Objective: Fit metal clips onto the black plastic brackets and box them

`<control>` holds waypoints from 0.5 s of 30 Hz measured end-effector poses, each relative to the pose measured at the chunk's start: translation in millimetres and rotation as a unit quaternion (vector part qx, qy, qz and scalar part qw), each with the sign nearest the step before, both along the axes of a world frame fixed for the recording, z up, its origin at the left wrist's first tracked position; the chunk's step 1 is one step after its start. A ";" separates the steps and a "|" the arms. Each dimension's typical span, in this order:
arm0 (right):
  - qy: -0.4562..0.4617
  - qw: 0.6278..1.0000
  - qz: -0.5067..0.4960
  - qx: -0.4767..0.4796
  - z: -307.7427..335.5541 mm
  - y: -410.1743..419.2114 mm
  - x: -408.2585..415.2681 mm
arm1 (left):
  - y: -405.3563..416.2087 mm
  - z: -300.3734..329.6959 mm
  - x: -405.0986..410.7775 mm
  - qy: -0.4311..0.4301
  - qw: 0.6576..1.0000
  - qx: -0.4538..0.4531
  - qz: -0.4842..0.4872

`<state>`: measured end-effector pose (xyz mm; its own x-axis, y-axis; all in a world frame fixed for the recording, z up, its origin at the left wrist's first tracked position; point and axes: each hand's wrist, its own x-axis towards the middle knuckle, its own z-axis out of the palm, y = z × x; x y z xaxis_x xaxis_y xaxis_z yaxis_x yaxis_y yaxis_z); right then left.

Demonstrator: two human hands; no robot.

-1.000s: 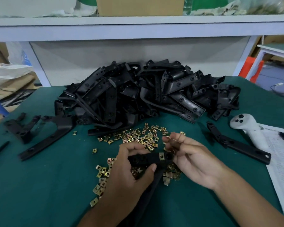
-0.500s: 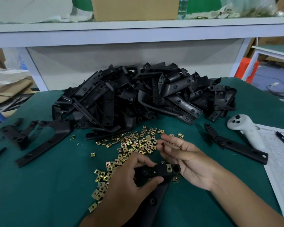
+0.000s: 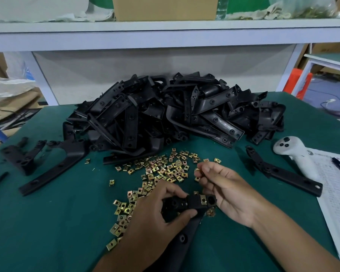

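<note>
While your left hand (image 3: pixel 155 213) grips the black plastic bracket (image 3: pixel 192 204) around its thick end, your right hand (image 3: pixel 222 185) sits just beside that end, its palm cupped behind the bracket tip and its fingertips (image 3: pixel 201 171) pinched near a brass-coloured clip; whether a clip is actually held between them cannot be told. The bracket's long axis runs from its blocky head, lying between your hands, down and toward you under the left wrist, so the head faces the right hand, which is the nearer one for the next fitting. One metal clip (image 3: pixel 203 199) already sits on the head, beside a round socket at the tip.

The loose clips (image 3: pixel 161 169) lie scattered on the green bench (image 3: pixel 47 222) just beyond and to the left of your hands: small, square, folded sheet-metal pieces with a central hole and a yellowish plated sheen. Farther back stands the heap of unfitted brackets (image 3: pixel 165 114), matt black mouldings with long flat arms and recessed screw holes. A cardboard box (image 3: pixel 165 8) stands on the shelf above. The next clip probably needs sliding on squarely, since thin plated edges could snag on the plastic.
</note>
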<state>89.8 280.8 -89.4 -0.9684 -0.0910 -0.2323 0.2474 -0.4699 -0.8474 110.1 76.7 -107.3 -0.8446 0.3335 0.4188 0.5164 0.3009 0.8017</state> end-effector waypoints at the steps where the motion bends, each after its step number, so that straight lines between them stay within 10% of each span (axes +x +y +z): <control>1: 0.004 1.000 -0.003 0.001 -0.2 0.3 -0.1 | -0.1 0.0 -0.1 0.000 1.000 -0.001 0.000; 15: -0.001 1.000 0.000 0.002 2.6 0.2 -0.5 | -0.1 0.1 0.2 -0.007 1.000 0.009 -0.001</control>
